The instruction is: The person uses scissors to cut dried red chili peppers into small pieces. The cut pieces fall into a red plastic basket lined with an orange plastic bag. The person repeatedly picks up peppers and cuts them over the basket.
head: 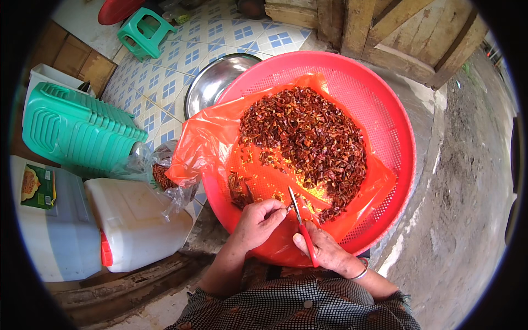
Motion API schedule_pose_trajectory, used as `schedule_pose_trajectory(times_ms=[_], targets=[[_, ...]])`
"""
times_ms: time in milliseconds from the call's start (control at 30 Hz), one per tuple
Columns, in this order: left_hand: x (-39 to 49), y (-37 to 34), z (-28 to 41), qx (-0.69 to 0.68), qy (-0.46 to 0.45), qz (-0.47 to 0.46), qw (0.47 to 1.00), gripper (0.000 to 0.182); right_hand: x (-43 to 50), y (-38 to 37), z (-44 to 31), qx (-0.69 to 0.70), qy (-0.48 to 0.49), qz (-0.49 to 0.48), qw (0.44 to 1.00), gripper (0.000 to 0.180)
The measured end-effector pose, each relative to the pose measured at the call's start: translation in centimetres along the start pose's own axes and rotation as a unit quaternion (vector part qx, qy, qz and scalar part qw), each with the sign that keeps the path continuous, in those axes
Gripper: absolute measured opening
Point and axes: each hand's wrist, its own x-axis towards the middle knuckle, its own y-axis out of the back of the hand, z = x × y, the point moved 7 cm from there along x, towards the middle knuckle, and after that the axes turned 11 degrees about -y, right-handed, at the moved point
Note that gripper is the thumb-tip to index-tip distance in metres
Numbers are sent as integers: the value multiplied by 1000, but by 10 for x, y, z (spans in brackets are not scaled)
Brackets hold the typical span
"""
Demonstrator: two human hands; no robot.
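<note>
My left hand pinches a small piece of dried chili between thumb and fingers. Close to its right, my right hand grips a pair of scissors with red handles, the blades pointing up and left beside the chili. Beneath both hands, a red plastic bag is spread inside a round pink plastic basket. A large heap of cut dried chilies covers the bag's far side, with loose yellow seeds along its near edge. Some whole dried chilies lie left of the blades.
A steel basin stands behind the basket. On the left are stacked green stools, plastic jerrycans and a clear bag of dried chilies. Farther off, a green stool stands on tiles. A wooden door borders the back right.
</note>
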Motion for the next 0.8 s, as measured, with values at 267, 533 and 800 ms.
schedule_pose_trajectory(times_ms=[267,533,800], targets=[[-2,1,-3,-27,60,-5,998,16,-5,4,-9,62,34,34,997,54],[-4,1,-4,5,54,11,998,16,-2,4,-3,81,7,34,996,55],[-3,0,-6,75,19,33,996,16,-1,5,-3,84,12,63,994,55]])
